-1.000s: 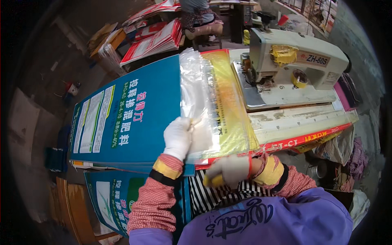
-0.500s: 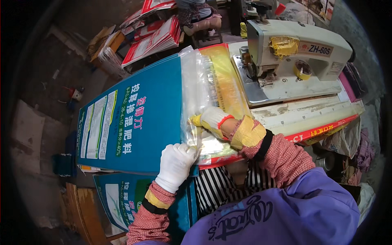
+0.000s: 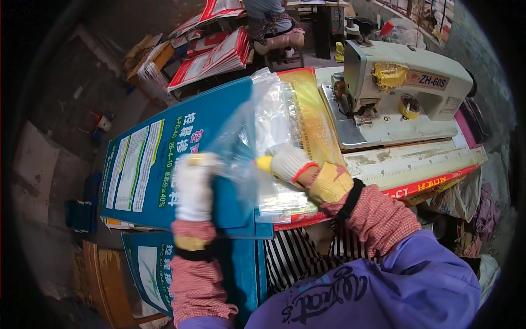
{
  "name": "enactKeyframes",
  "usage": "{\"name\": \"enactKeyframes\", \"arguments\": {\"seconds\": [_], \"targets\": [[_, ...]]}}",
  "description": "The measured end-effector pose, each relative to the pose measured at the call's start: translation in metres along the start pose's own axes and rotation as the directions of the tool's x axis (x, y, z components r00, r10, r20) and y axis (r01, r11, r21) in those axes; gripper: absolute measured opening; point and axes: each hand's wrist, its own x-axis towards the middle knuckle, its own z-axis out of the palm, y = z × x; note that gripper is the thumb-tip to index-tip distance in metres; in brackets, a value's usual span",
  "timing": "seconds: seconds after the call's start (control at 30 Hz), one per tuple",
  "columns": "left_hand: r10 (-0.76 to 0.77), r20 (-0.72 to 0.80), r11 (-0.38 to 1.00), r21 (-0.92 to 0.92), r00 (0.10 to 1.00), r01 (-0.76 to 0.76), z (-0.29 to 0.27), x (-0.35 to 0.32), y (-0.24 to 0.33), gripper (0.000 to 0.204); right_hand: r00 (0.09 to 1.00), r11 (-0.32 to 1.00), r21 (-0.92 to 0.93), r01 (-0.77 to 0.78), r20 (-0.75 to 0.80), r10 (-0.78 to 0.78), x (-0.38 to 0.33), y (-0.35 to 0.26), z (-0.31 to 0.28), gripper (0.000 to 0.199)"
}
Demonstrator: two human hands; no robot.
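Left grip (image 3: pixel 194 183) flat on blue woven sack (image 3: pixel 164 170); right grip (image 3: pixel 287 162) pinching clear plastic liner (image 3: pixel 263 126). Best to pull the liner square, keeping the sack pinned.

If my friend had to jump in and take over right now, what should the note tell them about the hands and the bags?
Left hand: gloved, pressing on the blue printed sack at its open end, by the clear plastic liner.
Right hand: gloved, fingers gripping the clear plastic liner where it sticks out of the sack.
Things: the sack lies across the work table, beside the sewing machine. More blue sacks sit lower down on the left.
Done: the liner is partly inside the sack.
Left: the liner looks loose and crumpled, and the sack end is not under the machine yet.
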Motion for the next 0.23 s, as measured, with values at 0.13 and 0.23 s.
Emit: {"name": "enactKeyframes", "arguments": {"seconds": [0.13,0.23], "targets": [[-0.01,-0.256,0.891,-0.441,0.966,-0.107,-0.07,-0.011,0.012,0.018,0.99,0.989,-0.143,-0.029,0.133,0.048,-0.015,0.01,-0.019,0.046],[0.1,-0.213,0.995,0.004,0.972,-0.102,-0.052,-0.015,0.018,0.023,0.614,0.842,-0.108,0.528,-0.637,-0.466,-0.024,-0.016,-0.019,0.054]]}}
